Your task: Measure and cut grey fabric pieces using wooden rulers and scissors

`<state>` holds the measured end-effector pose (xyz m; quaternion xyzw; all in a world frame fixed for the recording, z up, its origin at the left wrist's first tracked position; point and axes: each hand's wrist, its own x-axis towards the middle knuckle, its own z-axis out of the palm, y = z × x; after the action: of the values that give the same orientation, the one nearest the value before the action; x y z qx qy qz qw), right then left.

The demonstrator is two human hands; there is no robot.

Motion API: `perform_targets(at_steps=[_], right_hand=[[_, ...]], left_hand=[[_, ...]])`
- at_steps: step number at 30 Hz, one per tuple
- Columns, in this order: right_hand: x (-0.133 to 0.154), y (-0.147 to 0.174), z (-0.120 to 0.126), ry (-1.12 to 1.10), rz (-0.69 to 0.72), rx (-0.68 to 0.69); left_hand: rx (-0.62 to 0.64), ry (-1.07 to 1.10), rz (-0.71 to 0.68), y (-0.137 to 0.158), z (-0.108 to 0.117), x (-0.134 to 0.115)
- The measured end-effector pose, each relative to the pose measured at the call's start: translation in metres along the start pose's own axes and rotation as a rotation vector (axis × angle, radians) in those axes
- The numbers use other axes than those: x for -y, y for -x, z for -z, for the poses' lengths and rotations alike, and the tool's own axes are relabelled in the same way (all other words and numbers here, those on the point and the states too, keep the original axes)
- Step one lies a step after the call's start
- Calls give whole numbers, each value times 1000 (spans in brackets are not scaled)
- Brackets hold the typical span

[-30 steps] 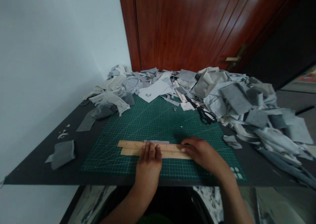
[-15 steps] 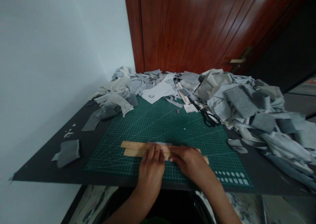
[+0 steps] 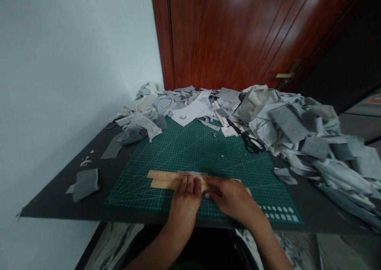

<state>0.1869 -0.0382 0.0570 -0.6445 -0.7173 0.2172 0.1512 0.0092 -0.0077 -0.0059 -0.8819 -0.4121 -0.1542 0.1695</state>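
Observation:
Two wooden rulers (image 3: 165, 179) lie flat, one against the other, across the front of a green cutting mat (image 3: 190, 151). A thin strip of pale fabric (image 3: 193, 172) shows along the far edge of the rulers; the rest of it is hidden. My left hand (image 3: 187, 196) presses down on the rulers, its fingers lying flat and close together. On their right part is my right hand (image 3: 230, 194), fingers bent over the wood and thumb by the near edge. Its fingertips are partly hidden.
Heaped grey and white fabric scraps (image 3: 288, 123) cover the right side, with another pile (image 3: 139, 119) at back left. Black scissors (image 3: 251, 143) lie beside the right heap. White paper (image 3: 190, 112) rests at the back. A folded grey cloth (image 3: 85, 184) sits at the left.
The view has shifted slightly. My left hand's fingers have edged a little to the right along the rulers. My right hand stays in nearly the same place.

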Motion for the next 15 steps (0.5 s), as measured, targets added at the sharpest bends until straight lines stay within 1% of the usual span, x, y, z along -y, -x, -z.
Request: perform_targets(at_steps=[5, 9, 11, 15], right_hand=[[-3, 6, 7, -71, 34, 29], [-12, 13, 19, -110, 16, 34], [-22, 15, 27, -96, -31, 7], [-52, 17, 38, 64, -200, -84]], left_hand=[[2, -15, -5, 2, -4, 0], [23, -32, -6, 2, -4, 1], [34, -30, -3, 2, -4, 1], [49, -12, -4, 2, -3, 1]])
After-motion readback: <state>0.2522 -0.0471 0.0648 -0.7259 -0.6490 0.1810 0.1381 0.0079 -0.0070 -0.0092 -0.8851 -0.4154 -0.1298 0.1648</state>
